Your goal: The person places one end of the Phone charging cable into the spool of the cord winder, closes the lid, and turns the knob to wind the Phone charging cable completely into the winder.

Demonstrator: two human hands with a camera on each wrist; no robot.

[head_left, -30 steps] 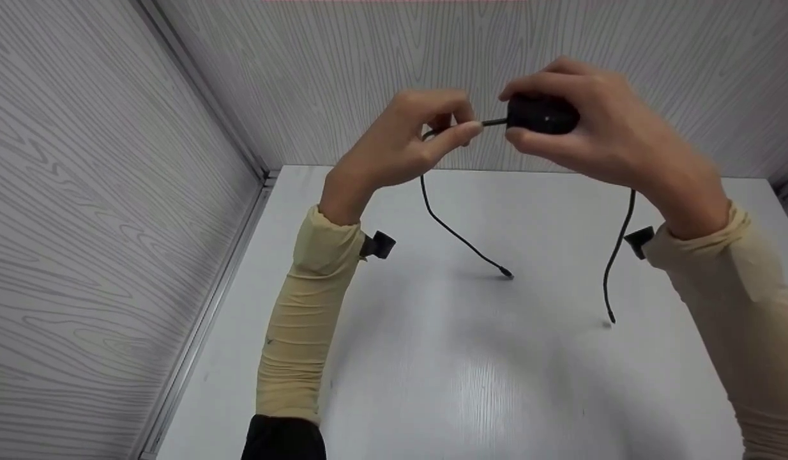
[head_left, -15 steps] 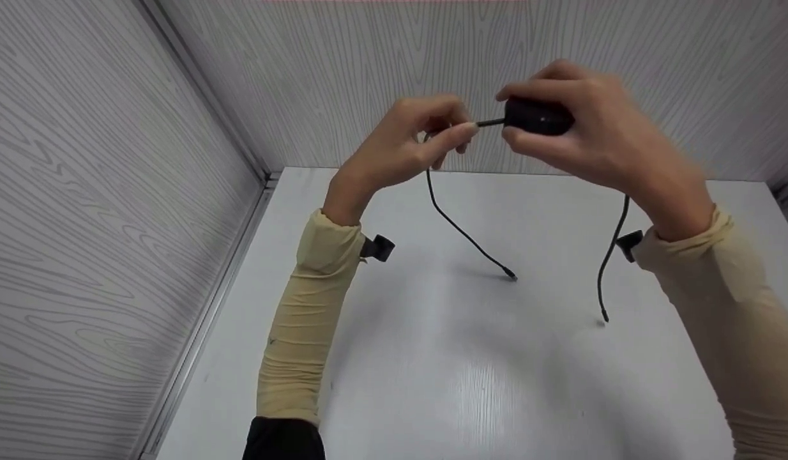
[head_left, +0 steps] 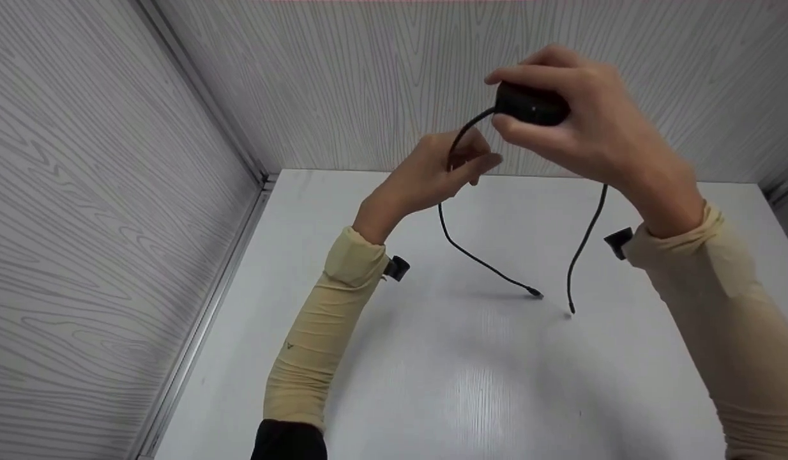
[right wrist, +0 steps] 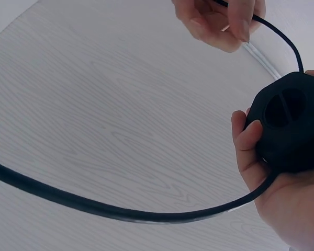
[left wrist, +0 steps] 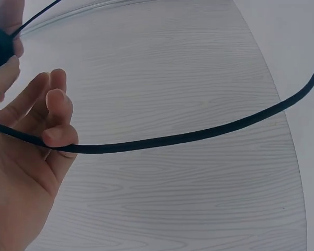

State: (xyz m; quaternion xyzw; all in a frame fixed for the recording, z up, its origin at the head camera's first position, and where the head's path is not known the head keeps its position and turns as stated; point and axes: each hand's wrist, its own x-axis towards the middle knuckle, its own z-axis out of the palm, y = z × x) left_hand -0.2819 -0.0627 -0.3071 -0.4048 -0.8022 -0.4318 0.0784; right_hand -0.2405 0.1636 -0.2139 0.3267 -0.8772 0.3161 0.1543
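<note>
Enclosing the worktop (head_left: 407,383): pale wood-grain walls (head_left: 343,76) stand behind it and along its left; the far edge shows just below the raised hands in the head view, and how near the back wall the fingers are cannot be told.
White surface: it spreads from that edge toward the person, between the two cream sleeves (head_left: 327,313); the widest room for moving seems to be on this nearer side.
Right hand (head_left: 585,115): its grip is closed round the black case (head_left: 528,103), one finger above and thumb below in the head view, held up off the surface.
Left hand (head_left: 442,169): lower than the case and to its left, near but apart; its grip is loosely curled round the black cable (left wrist: 167,140), which passes between fingers and palm.
Cable path: out of the case's left end, arching down into the left hand, then out beneath it, slanting rightward.
Second cable (right wrist: 146,217): leaves the opposite side of the case and hangs past the right forearm.
Case axis: roughly left to right in the head view, cable exit toward the left hand; that offset looks decisive, since the cable bends there instead of running straight.
Cable ends: left plug (head_left: 534,292) and right plug (head_left: 571,308) hang near each other, low over the surface; contact is unclear.
</note>
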